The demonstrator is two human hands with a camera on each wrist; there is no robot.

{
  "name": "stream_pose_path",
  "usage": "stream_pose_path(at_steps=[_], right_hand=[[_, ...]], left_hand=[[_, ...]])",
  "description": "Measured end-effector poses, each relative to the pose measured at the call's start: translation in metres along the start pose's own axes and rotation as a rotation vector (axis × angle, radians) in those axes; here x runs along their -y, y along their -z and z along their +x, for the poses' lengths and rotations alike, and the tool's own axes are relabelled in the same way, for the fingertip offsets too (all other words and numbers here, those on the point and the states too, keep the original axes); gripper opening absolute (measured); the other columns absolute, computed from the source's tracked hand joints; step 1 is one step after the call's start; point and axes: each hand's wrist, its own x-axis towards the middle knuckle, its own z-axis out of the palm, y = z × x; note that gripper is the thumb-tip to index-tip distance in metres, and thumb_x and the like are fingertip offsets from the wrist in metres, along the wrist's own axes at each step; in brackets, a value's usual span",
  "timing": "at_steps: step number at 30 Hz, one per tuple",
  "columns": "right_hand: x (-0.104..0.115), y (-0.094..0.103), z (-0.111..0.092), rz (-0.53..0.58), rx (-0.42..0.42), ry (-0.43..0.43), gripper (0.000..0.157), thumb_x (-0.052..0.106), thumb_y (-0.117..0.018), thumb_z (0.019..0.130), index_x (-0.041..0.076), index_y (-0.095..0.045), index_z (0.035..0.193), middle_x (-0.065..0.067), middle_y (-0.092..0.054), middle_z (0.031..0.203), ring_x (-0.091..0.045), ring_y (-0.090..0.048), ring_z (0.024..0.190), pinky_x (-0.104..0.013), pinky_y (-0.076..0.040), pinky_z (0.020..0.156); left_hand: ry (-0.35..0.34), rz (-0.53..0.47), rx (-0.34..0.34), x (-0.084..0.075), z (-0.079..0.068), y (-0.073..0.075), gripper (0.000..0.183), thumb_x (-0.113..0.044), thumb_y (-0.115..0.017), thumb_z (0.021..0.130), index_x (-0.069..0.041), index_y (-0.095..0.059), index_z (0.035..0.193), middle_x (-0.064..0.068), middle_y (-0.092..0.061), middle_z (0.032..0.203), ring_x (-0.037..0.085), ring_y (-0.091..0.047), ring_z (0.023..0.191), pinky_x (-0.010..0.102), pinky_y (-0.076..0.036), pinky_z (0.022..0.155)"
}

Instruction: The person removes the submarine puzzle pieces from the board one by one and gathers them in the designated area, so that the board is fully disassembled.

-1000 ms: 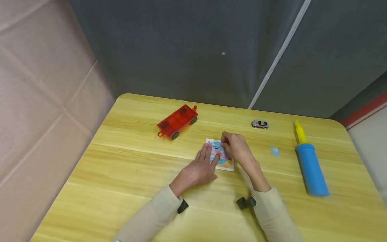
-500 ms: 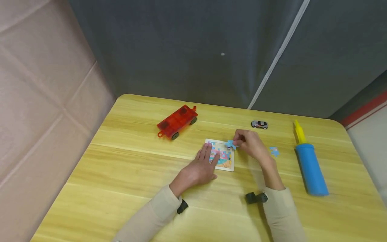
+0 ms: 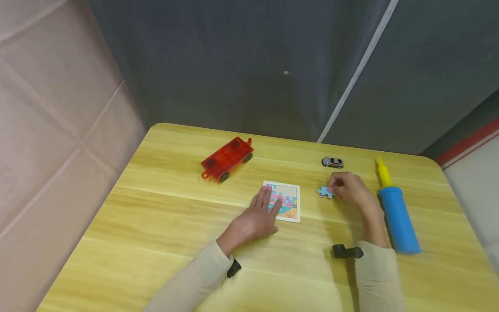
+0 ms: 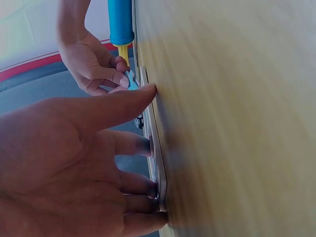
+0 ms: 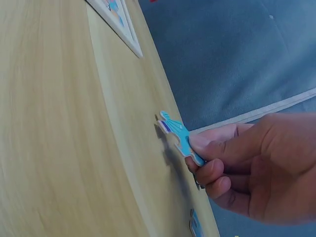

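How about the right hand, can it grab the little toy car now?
Probably yes: the right hand is near the toy car, with nothing seen between them. But it is pinching a puzzle piece, so it may need to put that down first.

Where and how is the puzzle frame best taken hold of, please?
Probably by pinching the right rim of the puzzle frame, from the right: it lies flat and that rim is bare, whereas the left hand covers its left part.
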Motion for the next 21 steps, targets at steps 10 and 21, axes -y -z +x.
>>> stream_pose_path(at_steps=[10,21], right_hand=[[-0.0016,0.0011,0.0017,-0.129,0.021,-0.159,0.006,-0.002,-0.068,0.104,-0.002,-0.071,0.100,-0.022,-0.070,0.100,-0.034,-0.057,0.090,-0.039,-0.049,0.077],[-0.0039,0.0017,-0.0016,-0.112,-0.035,-0.268,0.010,-0.001,-0.063,0.104,-0.007,-0.071,0.104,-0.023,-0.067,0.098,-0.035,-0.056,0.089,-0.041,-0.048,0.076]], left_hand=[[-0.002,0.002,-0.005,0.0005,-0.0023,0.0002,0.084,-0.042,-0.064,0.112,-0.009,-0.020,0.177,0.031,0.007,0.181,0.045,0.010,0.170,0.054,-0.010,0.138],[0.004,-0.014,0.011,0.0012,-0.0012,0.0022,0.084,-0.042,-0.062,0.112,-0.011,-0.019,0.177,0.029,0.009,0.181,0.043,0.013,0.170,0.053,-0.008,0.138]])
